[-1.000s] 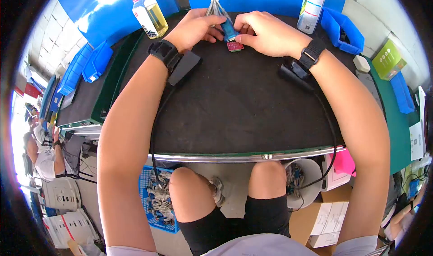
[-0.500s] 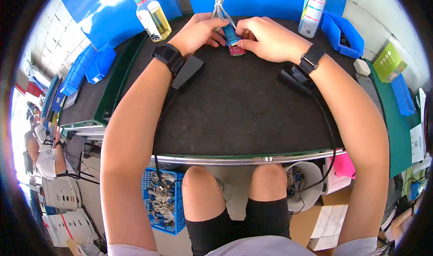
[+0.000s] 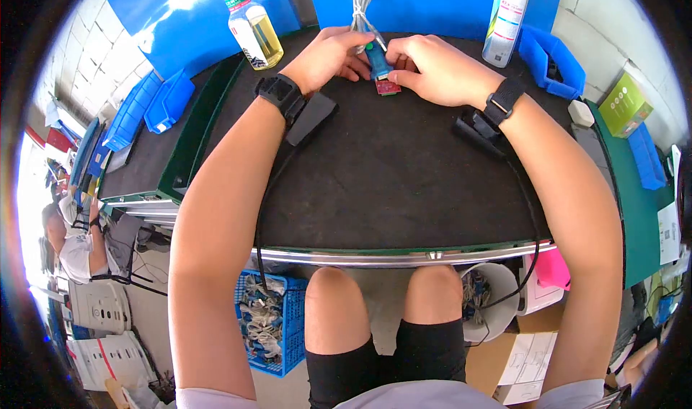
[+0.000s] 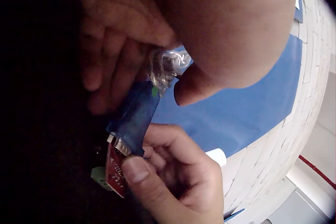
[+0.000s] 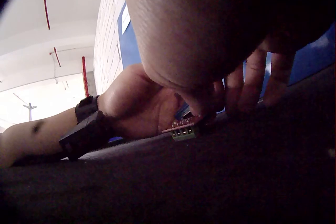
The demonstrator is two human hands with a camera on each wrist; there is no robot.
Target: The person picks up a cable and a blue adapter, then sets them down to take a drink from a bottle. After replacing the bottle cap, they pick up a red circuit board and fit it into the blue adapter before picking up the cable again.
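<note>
A blue serial connector (image 3: 378,61) on a coiled grey cable (image 3: 362,9) lies between both hands, near the far side of the dark mat. Plugged onto its lower end is a small red circuit board (image 3: 388,87), with a green terminal block (image 5: 184,133) under it. My right hand (image 3: 443,70) pinches the connector close to the board, thumb at its edge. My left hand (image 3: 328,59) is around the cable end. In the left wrist view, its thumb (image 4: 197,85) stands a little apart from the connector, and its fingers (image 4: 113,71) extend behind.
A bottle of yellow liquid (image 3: 257,38) stands at the back left, a spray can (image 3: 506,23) at the back right. Blue bins (image 3: 550,61) sit on both sides. Below the table edge are a blue basket (image 3: 294,322) of cables and a white bucket (image 3: 497,330).
The view has shifted, with the hands and connector appearing slightly further right and lower. A green dot on the connector has come into view beside my left thumb. The right hand keeps its hold.
</note>
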